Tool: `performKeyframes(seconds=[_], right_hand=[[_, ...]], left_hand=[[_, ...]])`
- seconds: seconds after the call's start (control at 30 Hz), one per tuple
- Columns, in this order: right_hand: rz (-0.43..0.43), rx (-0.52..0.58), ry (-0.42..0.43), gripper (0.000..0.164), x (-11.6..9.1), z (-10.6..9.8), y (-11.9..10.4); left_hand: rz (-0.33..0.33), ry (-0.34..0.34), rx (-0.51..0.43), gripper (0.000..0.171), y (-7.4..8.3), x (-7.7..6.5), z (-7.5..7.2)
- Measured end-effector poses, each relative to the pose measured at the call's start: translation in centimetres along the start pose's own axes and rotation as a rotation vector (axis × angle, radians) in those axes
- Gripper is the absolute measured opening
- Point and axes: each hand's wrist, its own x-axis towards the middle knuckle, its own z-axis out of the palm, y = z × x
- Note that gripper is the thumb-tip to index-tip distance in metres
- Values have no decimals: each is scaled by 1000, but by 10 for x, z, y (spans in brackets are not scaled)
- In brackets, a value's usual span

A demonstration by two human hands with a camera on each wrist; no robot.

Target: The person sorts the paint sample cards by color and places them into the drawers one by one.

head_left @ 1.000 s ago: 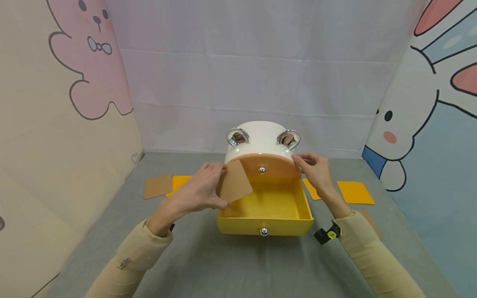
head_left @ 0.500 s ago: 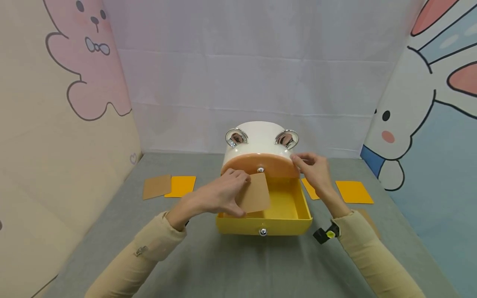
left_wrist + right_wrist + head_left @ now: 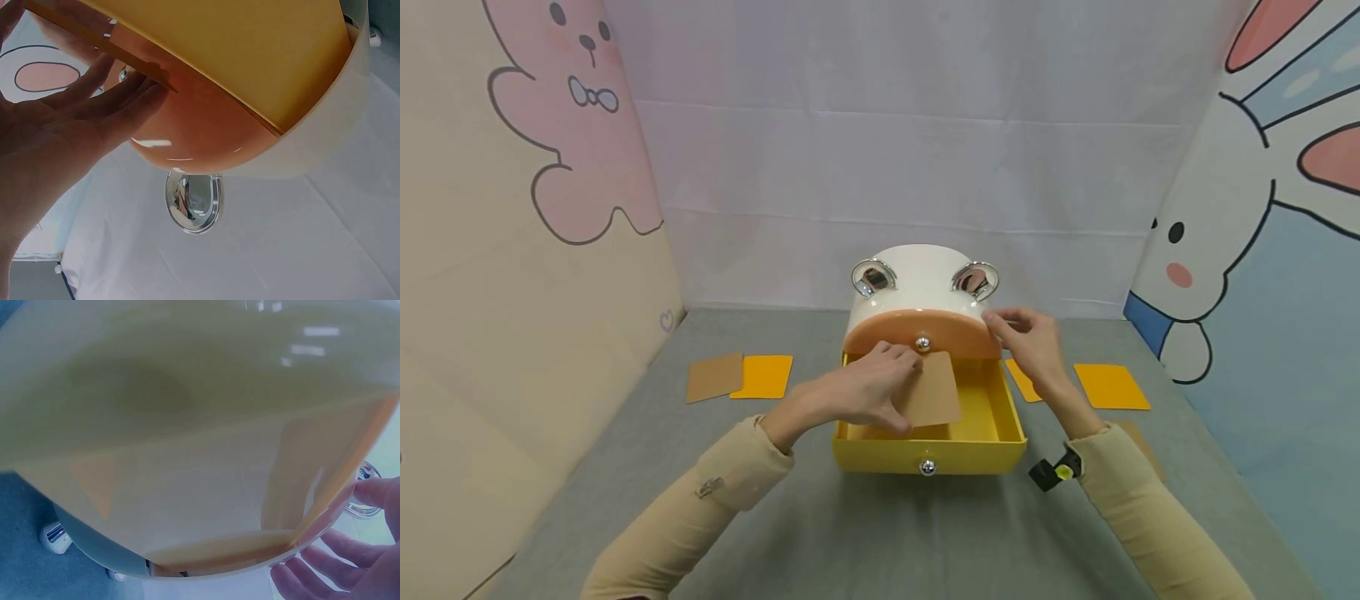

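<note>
The head camera looks forward and down; both wrist cameras, close in, share the yellow drawer (image 3: 883, 457).

Pale creased backdrop (image 3: 887, 167); cream left wall (image 3: 475, 333), pink bear (image 3: 580, 171) printed; right wall (image 3: 1292, 400), white rabbit (image 3: 1217, 192); grey table (image 3: 970, 542).

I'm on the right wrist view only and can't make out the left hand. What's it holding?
Observer: The left hand holds a brown card, in or just above the open yellow drawer; I can't tell which.
Operator: Does that drawer have a knob?
Observer: Yes, the head view shows a silver knob on its near side.
Operator: Anything on the table left of the box?
Observer: Yes, a second brown card, lapping over the edge of an orange card.
</note>
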Motion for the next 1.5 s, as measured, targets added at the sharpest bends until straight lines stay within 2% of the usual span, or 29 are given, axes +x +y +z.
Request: performKeyframes(seconds=[0.13,0.23,0.3,0.4,0.47,0.53,0.6,0.73,0.83,0.93,1.07,1.23,1.33,1.5], right_hand=[[-3,5,-8,50,0,0,-1],[-9,4,-6,50,0,0,-1],[-10,0,-1,50,1,0,-1],[-4,-4,1,50,1,-1,-1],[-2,-3,-1,50,1,-1,0],[0,-1,-5,50,1,0,1],[2,1,-7,49,0,0,1],[12,-5,0,50,1,1,0],[9,-6,-5,51,1,1,-1],[7,2,-11,51,0,1,-1],[14,-2,-3,51,0,0,0],[16,-16,0,51,0,-1,1],[11,-24,1,50,0,-1,2],[8,-16,-4,50,0,-1,1]], left_hand=[[-3,-24,-29,73,-1,0,1],[1,-12,-39,72,-5,-5,0],[18,22,-29,65,-12,-9,-2],[34,86,-41,44,-27,-20,-9],[9,132,-77,30,-42,-29,-16],[-73,180,-143,18,-62,-39,-22],[-189,243,-194,15,-91,-47,-23],[-462,356,-240,25,-161,-62,-9],[-649,351,-268,43,-205,-77,11],[-833,321,-311,64,-234,-91,32],[-1029,346,-321,81,-252,-97,59],[-1195,355,-272,91,-259,-90,82],[-1227,371,-274,99,-261,-84,89],[-1238,378,-265,105,-263,-82,93]])
